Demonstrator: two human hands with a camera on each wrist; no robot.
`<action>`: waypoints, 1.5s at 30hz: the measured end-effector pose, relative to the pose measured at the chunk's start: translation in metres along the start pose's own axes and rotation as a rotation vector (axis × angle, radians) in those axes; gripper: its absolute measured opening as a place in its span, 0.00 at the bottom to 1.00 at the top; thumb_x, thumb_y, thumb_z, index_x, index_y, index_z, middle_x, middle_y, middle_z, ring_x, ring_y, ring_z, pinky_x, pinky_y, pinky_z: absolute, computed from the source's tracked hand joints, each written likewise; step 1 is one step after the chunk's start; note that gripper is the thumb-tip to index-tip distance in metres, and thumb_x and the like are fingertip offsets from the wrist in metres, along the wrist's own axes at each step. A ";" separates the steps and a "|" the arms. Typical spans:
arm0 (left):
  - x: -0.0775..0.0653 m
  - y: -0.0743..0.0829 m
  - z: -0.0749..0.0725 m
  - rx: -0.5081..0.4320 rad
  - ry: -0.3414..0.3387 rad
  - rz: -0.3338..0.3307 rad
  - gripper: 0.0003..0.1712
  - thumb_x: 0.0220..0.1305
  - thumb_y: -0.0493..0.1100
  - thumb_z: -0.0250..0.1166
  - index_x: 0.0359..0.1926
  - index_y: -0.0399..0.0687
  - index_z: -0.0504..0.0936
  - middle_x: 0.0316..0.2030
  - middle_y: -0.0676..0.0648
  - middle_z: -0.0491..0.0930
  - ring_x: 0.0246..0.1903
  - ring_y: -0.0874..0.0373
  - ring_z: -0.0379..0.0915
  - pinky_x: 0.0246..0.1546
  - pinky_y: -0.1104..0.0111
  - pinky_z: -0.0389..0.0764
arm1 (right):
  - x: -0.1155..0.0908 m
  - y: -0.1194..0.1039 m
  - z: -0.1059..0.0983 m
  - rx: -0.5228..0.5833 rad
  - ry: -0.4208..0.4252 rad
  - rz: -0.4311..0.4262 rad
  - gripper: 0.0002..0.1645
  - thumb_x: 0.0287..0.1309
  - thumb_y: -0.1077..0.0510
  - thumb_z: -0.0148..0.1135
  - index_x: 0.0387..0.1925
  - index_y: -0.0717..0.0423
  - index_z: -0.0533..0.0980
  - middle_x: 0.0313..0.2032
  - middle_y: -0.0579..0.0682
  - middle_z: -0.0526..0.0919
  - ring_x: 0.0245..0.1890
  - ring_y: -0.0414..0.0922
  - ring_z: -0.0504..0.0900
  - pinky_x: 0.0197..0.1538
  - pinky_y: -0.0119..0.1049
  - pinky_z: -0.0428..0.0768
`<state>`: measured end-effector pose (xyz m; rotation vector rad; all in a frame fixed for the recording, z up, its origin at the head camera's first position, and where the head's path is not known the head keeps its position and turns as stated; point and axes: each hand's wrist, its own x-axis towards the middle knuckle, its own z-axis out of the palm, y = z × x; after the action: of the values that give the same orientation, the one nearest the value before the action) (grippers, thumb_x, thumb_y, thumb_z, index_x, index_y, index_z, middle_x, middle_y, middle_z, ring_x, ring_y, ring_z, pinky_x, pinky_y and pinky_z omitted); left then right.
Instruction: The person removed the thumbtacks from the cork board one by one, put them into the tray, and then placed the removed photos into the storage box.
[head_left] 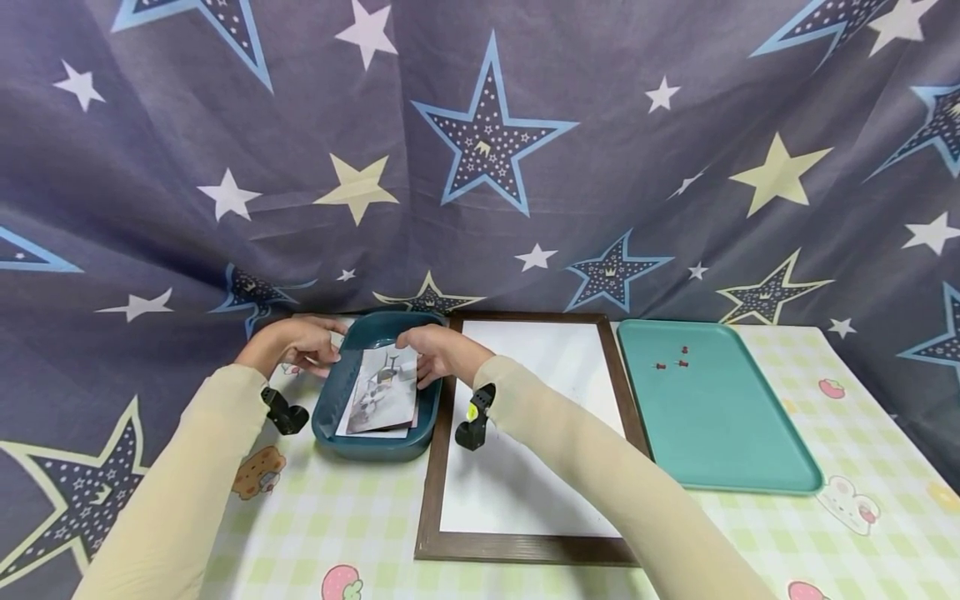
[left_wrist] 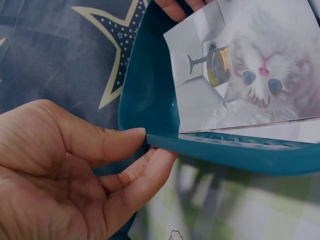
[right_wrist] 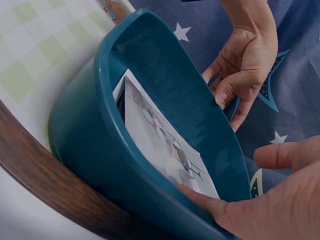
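A dark teal basin point(head_left: 373, 450) stands on the table at the left, with a small stack of printed pictures lying in it. The top picture point(head_left: 384, 387) shows a fluffy white kitten; white paper edges stick out below it. My left hand point(left_wrist: 65, 165) pinches the basin's rim point(left_wrist: 240, 157) between thumb and fingers on the left side. Over the opposite rim reaches my right hand point(right_wrist: 280, 200), its fingers inside the basin and a fingertip at the edge of the top picture. The thumb of that hand stands apart from the fingers.
Right of the basin lies a whiteboard point(head_left: 525, 500) in a dark brown wooden frame, with my right forearm across it. Farther right, a light teal tray point(head_left: 735, 425) bears several red push pins point(head_left: 682, 363). A starry curtain point(head_left: 480, 250) hangs behind the checked tablecloth point(head_left: 277, 550).
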<state>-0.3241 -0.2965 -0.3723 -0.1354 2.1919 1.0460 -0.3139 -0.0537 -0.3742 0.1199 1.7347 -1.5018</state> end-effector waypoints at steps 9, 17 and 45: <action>0.000 -0.001 0.000 0.006 -0.004 -0.004 0.45 0.65 0.26 0.53 0.79 0.34 0.42 0.58 0.33 0.65 0.37 0.62 0.75 0.44 0.67 0.87 | -0.002 0.001 0.004 -0.022 -0.018 -0.008 0.41 0.75 0.57 0.50 0.81 0.60 0.45 0.76 0.73 0.51 0.77 0.68 0.56 0.75 0.58 0.66; 0.005 -0.003 -0.001 0.011 0.000 -0.004 0.46 0.65 0.26 0.51 0.79 0.34 0.40 0.58 0.34 0.65 0.45 0.57 0.74 0.43 0.67 0.87 | 0.000 0.001 0.004 -0.042 -0.020 -0.012 0.42 0.76 0.57 0.50 0.81 0.59 0.43 0.76 0.74 0.49 0.77 0.69 0.54 0.74 0.59 0.66; 0.006 -0.005 0.000 0.012 -0.005 0.010 0.47 0.63 0.26 0.51 0.79 0.34 0.40 0.59 0.35 0.65 0.41 0.60 0.75 0.43 0.67 0.88 | 0.003 0.001 0.009 -0.081 -0.011 0.031 0.44 0.75 0.55 0.52 0.81 0.60 0.43 0.76 0.75 0.49 0.77 0.70 0.53 0.76 0.61 0.62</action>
<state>-0.3273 -0.2987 -0.3794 -0.1167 2.1964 1.0370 -0.3106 -0.0627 -0.3766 0.0962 1.7746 -1.4052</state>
